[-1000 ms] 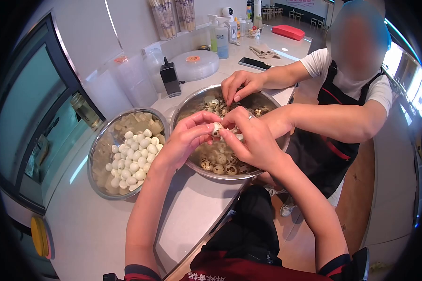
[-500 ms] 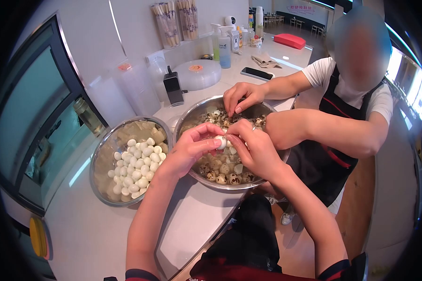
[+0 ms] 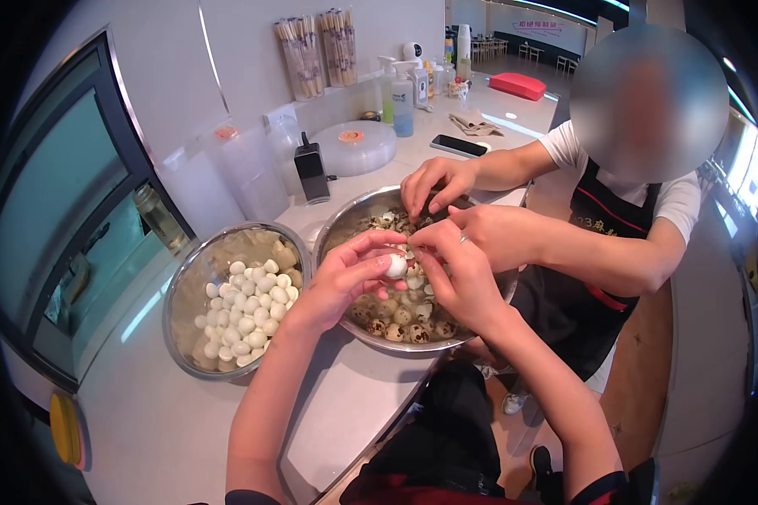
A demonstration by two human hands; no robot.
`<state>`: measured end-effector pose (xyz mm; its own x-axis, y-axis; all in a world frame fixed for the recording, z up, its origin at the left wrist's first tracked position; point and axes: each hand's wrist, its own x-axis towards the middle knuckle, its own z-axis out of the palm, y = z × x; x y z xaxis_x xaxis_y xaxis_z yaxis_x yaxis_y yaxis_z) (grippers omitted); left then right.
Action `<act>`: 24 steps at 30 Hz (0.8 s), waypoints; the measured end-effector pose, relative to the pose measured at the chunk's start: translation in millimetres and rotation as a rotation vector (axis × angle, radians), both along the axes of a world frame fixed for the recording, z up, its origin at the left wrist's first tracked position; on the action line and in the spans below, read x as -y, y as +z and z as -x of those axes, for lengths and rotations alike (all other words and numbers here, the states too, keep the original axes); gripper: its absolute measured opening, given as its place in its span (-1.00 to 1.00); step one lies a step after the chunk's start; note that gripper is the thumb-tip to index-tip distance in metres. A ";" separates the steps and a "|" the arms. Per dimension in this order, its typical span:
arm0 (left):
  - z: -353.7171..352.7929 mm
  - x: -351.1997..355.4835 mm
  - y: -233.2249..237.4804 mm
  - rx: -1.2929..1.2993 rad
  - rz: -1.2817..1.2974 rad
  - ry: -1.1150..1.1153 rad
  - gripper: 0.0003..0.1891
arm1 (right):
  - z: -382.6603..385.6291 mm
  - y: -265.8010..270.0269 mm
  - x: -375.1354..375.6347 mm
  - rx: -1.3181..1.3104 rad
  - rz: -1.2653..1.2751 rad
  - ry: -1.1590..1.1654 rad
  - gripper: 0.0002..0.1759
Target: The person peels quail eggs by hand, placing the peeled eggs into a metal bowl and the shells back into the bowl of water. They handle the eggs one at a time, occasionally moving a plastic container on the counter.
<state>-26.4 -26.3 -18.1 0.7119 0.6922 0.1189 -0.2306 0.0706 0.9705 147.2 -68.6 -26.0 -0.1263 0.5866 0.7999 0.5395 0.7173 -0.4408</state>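
A white, peeled-looking quail egg [image 3: 397, 267] is pinched in the fingers of my left hand [image 3: 342, 278], over the large steel bowl [image 3: 385, 339]. Just right of that egg is my right hand [image 3: 463, 273], with thumb and forefinger drawn together; what they grip, if anything, is too small to make out. Speckled quail eggs [image 3: 419, 332] and bits of shell lie in water in this bowl. A second steel bowl [image 3: 178, 324], to the left, holds many smooth white eggs [image 3: 246, 311].
Across the large bowl, a co-worker's hands [image 3: 436, 182] work over its far side. Behind stand a black device [image 3: 312, 171], a round plastic lid [image 3: 358, 151], pump bottles [image 3: 403, 105] and a phone [image 3: 458, 146]. The counter [image 3: 152, 421] edge runs close to my body.
My right fingers have drawn slightly up and away from the egg, which stays in my left hand. The co-worker's nearer hand has moved toward the middle of the bowl. The view has shifted slightly.
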 end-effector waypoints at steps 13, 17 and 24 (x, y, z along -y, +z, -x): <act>-1.0 -2.5 -2.4 -0.032 -0.054 -0.013 -0.60 | -1.3 3.0 1.4 0.147 -0.037 0.062 -0.90; -3.3 0.1 -0.6 -0.046 -0.004 0.003 -0.61 | -0.8 1.7 2.5 0.168 0.018 0.020 -0.91; -10.2 5.1 0.8 -0.228 -0.092 0.021 -0.69 | 1.2 -4.2 1.9 0.163 0.004 0.072 -0.92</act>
<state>-16.1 -31.4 -17.3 0.7128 0.7011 0.0205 -0.0057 -0.0235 0.9997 146.0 -70.4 -30.2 -0.2959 0.5745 0.7632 0.5516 0.7550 -0.3544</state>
